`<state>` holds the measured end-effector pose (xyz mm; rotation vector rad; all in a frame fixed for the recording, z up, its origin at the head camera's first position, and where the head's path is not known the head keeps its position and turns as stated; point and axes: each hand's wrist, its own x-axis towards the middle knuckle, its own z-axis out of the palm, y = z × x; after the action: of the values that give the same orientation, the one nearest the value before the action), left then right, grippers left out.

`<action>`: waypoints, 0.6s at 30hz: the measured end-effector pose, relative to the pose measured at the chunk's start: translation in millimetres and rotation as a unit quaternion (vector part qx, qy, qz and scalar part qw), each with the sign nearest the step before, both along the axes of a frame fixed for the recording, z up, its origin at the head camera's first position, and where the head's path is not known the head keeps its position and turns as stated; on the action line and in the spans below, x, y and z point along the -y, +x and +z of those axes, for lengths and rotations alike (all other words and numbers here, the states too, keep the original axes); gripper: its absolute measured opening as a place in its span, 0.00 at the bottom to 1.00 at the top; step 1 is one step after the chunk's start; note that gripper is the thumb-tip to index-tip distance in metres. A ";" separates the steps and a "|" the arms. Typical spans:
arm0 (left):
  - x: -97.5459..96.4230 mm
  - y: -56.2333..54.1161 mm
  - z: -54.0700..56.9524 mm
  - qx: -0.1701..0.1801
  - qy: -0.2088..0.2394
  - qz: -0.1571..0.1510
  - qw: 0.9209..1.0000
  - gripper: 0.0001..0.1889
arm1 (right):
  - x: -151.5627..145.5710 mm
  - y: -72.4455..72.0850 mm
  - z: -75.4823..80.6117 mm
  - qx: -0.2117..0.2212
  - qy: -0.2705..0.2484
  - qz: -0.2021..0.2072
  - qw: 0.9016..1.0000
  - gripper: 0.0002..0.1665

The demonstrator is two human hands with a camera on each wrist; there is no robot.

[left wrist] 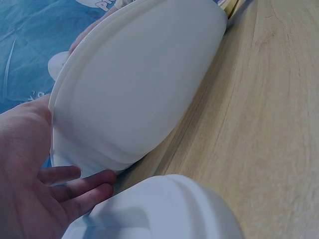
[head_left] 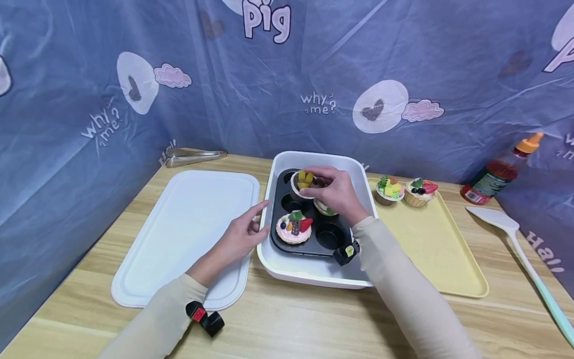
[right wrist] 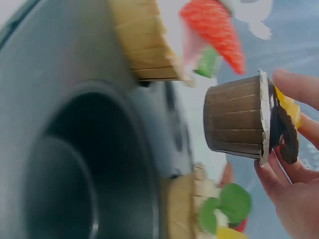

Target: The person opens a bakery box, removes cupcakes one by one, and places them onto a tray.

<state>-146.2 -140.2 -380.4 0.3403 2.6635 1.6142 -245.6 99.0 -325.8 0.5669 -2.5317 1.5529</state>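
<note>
My right hand holds a cupcake by its top, above the far part of a black muffin tin. This cupcake has a brown pleated cup, with yellow pieces and chocolate on it. The tin lies inside a white basin. A pink-topped tart with a strawberry and leaf sits in the tin's left side; another cupcake is partly hidden under my right hand. My left hand touches the basin's left side, its loosely bent fingers against the outer wall.
A white tray lies left of the basin, with metal tongs behind it. To the right, a yellow tray bears two cupcakes. Beyond it are a sauce bottle and a long spatula. A patterned curtain closes off the back.
</note>
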 end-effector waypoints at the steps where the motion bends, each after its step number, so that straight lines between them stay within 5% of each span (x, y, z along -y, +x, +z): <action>1: 0.1 -0.1 -0.1 0.000 0.000 0.001 1.000 0.35 | -2.7 0.4 1.5 -0.006 0.004 -0.002 1.000 0.31; 18: 0.2 -0.8 -2.6 0.009 -0.001 0.006 1.000 0.35 | -31.3 11.6 12.8 -0.038 -0.012 0.013 0.999 0.31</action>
<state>-146.9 -140.4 -382.9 0.3100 2.6588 1.6105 -234.0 130.3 -313.1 0.6462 -2.4571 1.5382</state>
